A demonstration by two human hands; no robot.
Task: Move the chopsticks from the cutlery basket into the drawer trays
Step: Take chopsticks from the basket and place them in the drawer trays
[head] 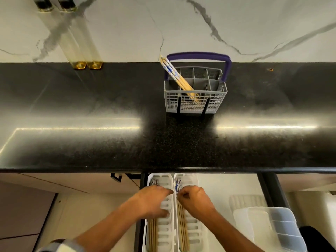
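Observation:
A grey cutlery basket [195,104] with a purple handle stands on the black counter, and several wooden chopsticks [179,80] with blue-patterned tops lean out of it to the left. Below the counter edge an open drawer holds two white trays side by side. The left tray [164,231] has chopsticks [152,235] along its left side; my left hand [154,200] lies flat over them. The right tray [193,231] holds more chopsticks [183,233]; my right hand [195,200] pinches their patterned ends with curled fingers.
Two tall oil bottles [85,64] stand at the back left against the marble wall. A clear plastic container [272,231] sits in the drawer to the right of the trays. The counter's front edge [72,170] overhangs the drawer.

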